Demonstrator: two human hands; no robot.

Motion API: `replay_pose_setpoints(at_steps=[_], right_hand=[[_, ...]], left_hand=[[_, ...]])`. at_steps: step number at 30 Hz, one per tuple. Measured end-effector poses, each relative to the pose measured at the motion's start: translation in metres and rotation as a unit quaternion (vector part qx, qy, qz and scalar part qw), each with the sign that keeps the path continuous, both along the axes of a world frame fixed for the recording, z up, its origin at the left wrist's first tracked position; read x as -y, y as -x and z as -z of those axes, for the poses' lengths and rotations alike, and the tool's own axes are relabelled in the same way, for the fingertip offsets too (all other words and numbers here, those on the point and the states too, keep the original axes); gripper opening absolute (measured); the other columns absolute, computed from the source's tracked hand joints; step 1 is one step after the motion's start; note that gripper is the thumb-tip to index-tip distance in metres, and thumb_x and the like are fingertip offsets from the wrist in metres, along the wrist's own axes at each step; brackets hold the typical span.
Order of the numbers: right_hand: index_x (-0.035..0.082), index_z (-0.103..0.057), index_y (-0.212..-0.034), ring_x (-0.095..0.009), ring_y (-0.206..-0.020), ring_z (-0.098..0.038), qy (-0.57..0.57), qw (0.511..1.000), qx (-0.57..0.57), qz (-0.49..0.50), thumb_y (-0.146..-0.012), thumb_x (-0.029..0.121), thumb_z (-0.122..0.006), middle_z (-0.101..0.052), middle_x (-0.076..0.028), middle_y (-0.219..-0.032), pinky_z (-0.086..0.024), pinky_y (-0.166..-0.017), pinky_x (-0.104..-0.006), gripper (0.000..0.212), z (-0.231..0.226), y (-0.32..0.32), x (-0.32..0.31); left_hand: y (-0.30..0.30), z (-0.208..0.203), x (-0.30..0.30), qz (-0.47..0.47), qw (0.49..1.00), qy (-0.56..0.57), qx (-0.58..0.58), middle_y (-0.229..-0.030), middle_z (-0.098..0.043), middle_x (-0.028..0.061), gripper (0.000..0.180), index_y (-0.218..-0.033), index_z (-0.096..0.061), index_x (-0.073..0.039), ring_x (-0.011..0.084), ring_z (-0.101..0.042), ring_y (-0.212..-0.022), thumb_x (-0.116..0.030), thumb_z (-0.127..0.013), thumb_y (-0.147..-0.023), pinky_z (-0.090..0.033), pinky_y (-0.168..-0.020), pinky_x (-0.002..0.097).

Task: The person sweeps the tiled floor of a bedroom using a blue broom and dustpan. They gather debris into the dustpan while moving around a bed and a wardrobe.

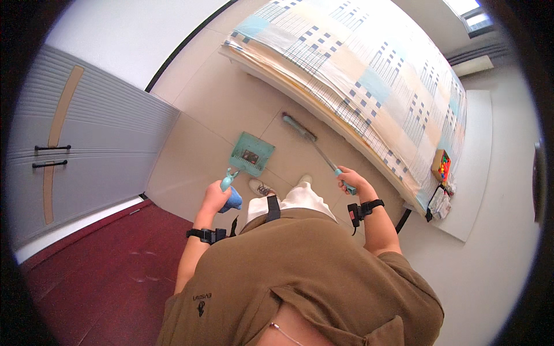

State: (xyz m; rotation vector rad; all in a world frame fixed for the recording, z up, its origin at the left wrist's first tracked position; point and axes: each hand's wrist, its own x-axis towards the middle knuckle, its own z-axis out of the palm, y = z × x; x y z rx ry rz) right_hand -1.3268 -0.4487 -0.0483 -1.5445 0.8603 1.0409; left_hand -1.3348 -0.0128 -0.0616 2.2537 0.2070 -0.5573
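My left hand (214, 196) is closed round the handle of a teal dustpan (261, 149), which is ahead of my feet over the tiled floor. Some dark debris (250, 156) shows in the pan, near its toothed edge. A blue cloth (234, 200) bunches beside the same hand; whether the fingers grip it too is hidden. My right hand (354, 178) is wrapped round the teal grip of a long-handled broom (300, 127). The broom's head is down by the side of the bed, to the right of the dustpan and apart from it.
A bed (369, 63) with a patterned cover fills the far right. On its near corner stand a small box of colourful items (442, 165) and a plastic bag (441, 203). A grey cabinet (104, 132) lines the left, beside a dark red floor area (115, 265). My shoes (262, 187) are close below the dustpan.
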Motion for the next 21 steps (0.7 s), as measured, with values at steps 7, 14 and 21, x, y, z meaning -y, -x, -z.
replay_pose_setpoints(at_steps=[7, 14, 21], right_hand=[[0.009, -0.031, -0.123, -0.012, -0.044, -0.044, -0.008, 0.993, 0.032, 0.112, -0.076, 0.006, -0.045, -0.045, -0.003, -0.058, -0.035, -0.038, -0.0267, 0.050, 0.047, 0.030, 0.036], [0.008, -0.033, -0.124, -0.012, -0.046, -0.044, -0.046, 0.999, -0.001, -0.008, -0.075, 0.008, -0.046, -0.047, -0.004, -0.062, -0.037, -0.040, -0.0260, 0.051, 0.030, 0.044, 0.025], [0.014, -0.029, -0.131, -0.007, -0.044, -0.041, -0.130, 0.991, -0.033, 0.014, -0.076, 0.010, -0.046, -0.047, -0.001, -0.062, -0.034, -0.038, -0.0219, 0.058, -0.005, 0.058, 0.072]], left_hand=[[-0.015, 0.018, 0.053, 0.106, 0.994, -0.011, 0.008, -0.074, -0.058, 0.0207, 0.022, -0.078, -0.056, 0.001, 0.0340, -0.057, -0.069, -0.019, -0.053, -0.069, -0.045, -0.063, 0.0384], [-0.022, 0.006, 0.115, 0.164, 0.986, -0.016, -0.032, -0.076, -0.057, 0.0213, 0.021, -0.078, -0.055, 0.001, 0.0361, -0.056, -0.073, -0.018, -0.053, -0.069, -0.045, -0.065, 0.0392], [-0.032, 0.008, 0.137, 0.171, 0.985, -0.028, -0.021, -0.076, -0.057, 0.0228, 0.023, -0.077, -0.055, 0.002, 0.0375, -0.055, -0.074, -0.019, -0.053, -0.069, -0.044, -0.065, 0.0401]])
